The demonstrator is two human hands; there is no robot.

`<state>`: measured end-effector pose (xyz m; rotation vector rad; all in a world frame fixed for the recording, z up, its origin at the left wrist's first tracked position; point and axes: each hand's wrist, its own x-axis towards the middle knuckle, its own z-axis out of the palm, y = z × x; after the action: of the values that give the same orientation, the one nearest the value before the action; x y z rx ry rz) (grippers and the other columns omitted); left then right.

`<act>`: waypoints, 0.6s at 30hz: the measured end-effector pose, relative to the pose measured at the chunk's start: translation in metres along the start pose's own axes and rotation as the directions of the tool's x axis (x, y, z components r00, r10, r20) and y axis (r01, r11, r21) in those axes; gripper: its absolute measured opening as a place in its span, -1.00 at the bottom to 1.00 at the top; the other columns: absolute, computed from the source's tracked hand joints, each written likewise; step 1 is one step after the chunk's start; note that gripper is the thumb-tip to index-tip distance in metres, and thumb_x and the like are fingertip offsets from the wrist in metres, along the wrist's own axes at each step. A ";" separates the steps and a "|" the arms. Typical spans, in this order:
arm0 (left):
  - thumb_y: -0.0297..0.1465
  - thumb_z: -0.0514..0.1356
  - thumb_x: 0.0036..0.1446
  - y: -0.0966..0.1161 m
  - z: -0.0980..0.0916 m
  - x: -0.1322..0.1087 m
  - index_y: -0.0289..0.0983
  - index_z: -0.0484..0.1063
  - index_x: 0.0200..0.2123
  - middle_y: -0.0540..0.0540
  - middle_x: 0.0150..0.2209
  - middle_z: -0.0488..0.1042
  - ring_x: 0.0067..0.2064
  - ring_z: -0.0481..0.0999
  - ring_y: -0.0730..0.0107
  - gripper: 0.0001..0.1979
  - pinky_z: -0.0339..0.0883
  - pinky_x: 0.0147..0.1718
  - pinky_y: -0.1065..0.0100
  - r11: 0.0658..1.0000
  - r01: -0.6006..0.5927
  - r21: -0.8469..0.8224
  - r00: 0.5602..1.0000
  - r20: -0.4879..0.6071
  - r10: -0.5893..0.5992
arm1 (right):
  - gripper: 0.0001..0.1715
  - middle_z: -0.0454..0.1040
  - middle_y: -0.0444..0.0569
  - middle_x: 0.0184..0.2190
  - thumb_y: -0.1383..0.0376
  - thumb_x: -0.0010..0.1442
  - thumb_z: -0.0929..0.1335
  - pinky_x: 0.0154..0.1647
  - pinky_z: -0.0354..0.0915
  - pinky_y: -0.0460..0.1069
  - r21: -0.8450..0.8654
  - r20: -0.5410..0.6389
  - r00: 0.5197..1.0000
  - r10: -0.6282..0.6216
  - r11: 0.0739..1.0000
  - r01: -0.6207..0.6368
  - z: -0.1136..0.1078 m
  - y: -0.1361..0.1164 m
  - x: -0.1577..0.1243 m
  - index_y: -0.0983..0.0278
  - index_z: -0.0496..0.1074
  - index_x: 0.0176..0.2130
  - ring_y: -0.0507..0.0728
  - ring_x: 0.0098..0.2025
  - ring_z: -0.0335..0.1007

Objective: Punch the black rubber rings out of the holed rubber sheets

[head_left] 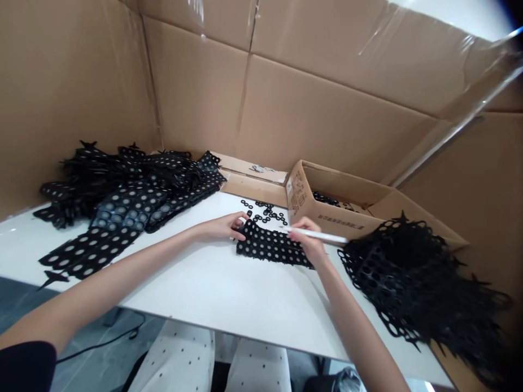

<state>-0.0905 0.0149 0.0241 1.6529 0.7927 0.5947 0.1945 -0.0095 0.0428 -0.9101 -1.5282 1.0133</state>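
A black perforated sheet (pixel 269 245) with rows of pale round spots lies flat on the white table in front of me. My left hand (pixel 226 226) pinches its left end between thumb and fingers. In my right hand (pixel 308 239) is a white pen-like stick (pixel 327 236), its thin tip pointing left over the sheet's upper edge. The right hand hides part of the sheet's right end. Just behind the sheet, several small black rings (pixel 267 211) lie scattered on the table.
A heap of similar black spotted sheets (pixel 134 190) is piled at the left. An open cardboard box (pixel 335 218) holding small black pieces stands behind my right hand. Black sheets with open holes (pixel 408 277) are heaped at the right. Tall cardboard walls (pixel 196 92) enclose the table (pixel 212 294).
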 end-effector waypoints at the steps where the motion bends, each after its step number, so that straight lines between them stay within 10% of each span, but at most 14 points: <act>1: -0.33 0.30 -0.17 0.001 -0.001 -0.001 -0.21 0.18 -0.07 -0.01 -0.32 0.40 -0.32 0.38 0.43 -0.44 0.18 -0.38 0.46 1.000 0.012 -0.024 1.000 0.013 -0.012 | -0.72 0.45 -0.06 -0.51 0.22 -0.12 0.45 -0.49 0.27 -0.06 0.008 0.121 0.992 0.043 0.999 -0.044 0.018 0.003 -0.003 0.26 0.35 -0.39 0.09 -0.49 0.37; 5: -0.34 0.32 -0.19 -0.001 -0.004 -0.002 -0.24 0.19 -0.10 -0.02 -0.36 0.43 -0.39 0.41 0.45 -0.44 0.18 -0.44 0.47 0.995 0.075 -0.067 0.997 0.013 -0.074 | -0.69 0.49 -0.01 -0.38 0.13 -0.01 0.41 -0.34 0.33 -0.02 0.035 0.356 0.923 0.147 0.985 -0.170 0.056 0.015 -0.011 0.28 0.37 -0.31 0.13 -0.36 0.43; 18: -0.42 0.30 -0.26 -0.009 0.006 0.001 -0.28 0.20 -0.17 0.05 -0.54 0.41 -0.56 0.35 0.51 -0.48 0.12 -0.58 0.51 0.975 0.200 -0.100 0.957 -0.192 -0.216 | -0.71 0.48 -0.03 -0.35 0.17 0.06 0.38 -0.35 0.27 -0.09 -0.193 0.323 0.937 0.133 0.978 -0.072 0.057 0.029 -0.015 0.32 0.46 -0.25 0.09 -0.33 0.39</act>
<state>-0.0872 0.0124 0.0139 1.4285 1.0633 0.6421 0.1422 -0.0215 0.0045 -0.9873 -1.8974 1.1644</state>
